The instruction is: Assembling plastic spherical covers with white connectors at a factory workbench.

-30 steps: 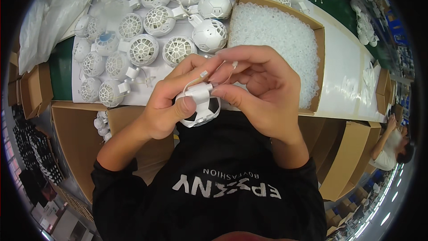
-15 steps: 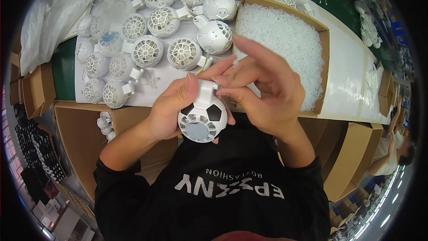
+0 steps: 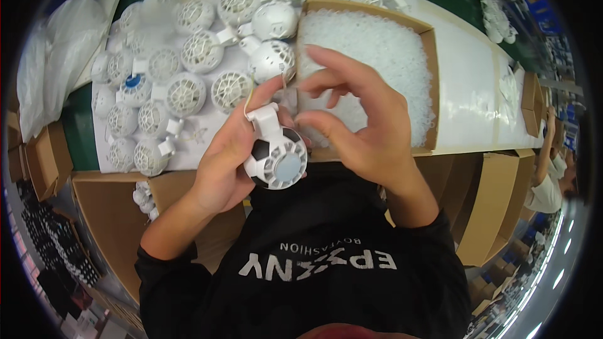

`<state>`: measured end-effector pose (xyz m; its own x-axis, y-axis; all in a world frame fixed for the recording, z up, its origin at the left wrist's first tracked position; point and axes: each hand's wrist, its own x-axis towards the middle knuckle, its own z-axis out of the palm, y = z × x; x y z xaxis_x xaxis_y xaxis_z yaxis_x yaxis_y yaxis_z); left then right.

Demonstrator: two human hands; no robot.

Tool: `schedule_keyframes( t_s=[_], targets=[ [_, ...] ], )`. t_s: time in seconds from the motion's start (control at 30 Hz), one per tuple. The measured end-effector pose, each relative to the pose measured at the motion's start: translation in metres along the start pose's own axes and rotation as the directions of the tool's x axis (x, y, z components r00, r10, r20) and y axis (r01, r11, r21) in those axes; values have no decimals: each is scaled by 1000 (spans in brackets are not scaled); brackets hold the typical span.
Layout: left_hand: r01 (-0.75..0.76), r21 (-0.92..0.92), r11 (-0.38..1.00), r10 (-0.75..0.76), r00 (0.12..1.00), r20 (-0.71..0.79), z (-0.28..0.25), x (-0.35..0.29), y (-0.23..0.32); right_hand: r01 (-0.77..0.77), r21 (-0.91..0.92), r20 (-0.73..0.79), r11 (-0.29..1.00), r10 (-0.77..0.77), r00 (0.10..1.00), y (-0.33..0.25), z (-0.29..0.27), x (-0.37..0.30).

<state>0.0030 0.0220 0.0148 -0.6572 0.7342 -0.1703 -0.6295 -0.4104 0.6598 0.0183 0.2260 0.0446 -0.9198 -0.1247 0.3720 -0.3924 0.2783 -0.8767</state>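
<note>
My left hand (image 3: pixel 223 166) is wrapped around a white and black plastic housing patterned like a soccer ball (image 3: pixel 259 152). The housing has a white neck at its top, slots around its face and a pale grey-blue disc facing up. A thin yellowish wire (image 3: pixel 247 102) runs by its neck, close to my left index finger. Just right of the housing is my right hand (image 3: pixel 367 119), its thumb and fingers apart, with nothing visible between them. It hovers over the near left part of a cardboard box (image 3: pixel 429 81) filled with small clear plastic rings (image 3: pixel 370 44).
Several white ball housings with web-like grilles (image 3: pixel 186 94) cover the table's left and far side. A clear plastic bag (image 3: pixel 66 63) lies far left. Open cardboard boxes (image 3: pixel 107 220) stand below the table edge. A co-worker (image 3: pixel 545 182) is at the far right.
My right thumb and fingers have come away from the housing's neck and spread apart. My left hand has turned the housing slightly. The whole view has shifted a little.
</note>
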Motion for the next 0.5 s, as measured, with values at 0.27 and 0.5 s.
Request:
schedule_keyframes(
  t_s=[0.27, 0.5],
  targets=[
    [-87, 189, 978, 84, 996, 20, 1, -4, 12, -151, -434, 87, 888, 209, 974, 21, -29, -29],
    [-310, 520, 796, 267, 951, 158, -16, -5, 5, -94, -405, 172, 910, 176, 969, 18, -43, -26]
  ],
)
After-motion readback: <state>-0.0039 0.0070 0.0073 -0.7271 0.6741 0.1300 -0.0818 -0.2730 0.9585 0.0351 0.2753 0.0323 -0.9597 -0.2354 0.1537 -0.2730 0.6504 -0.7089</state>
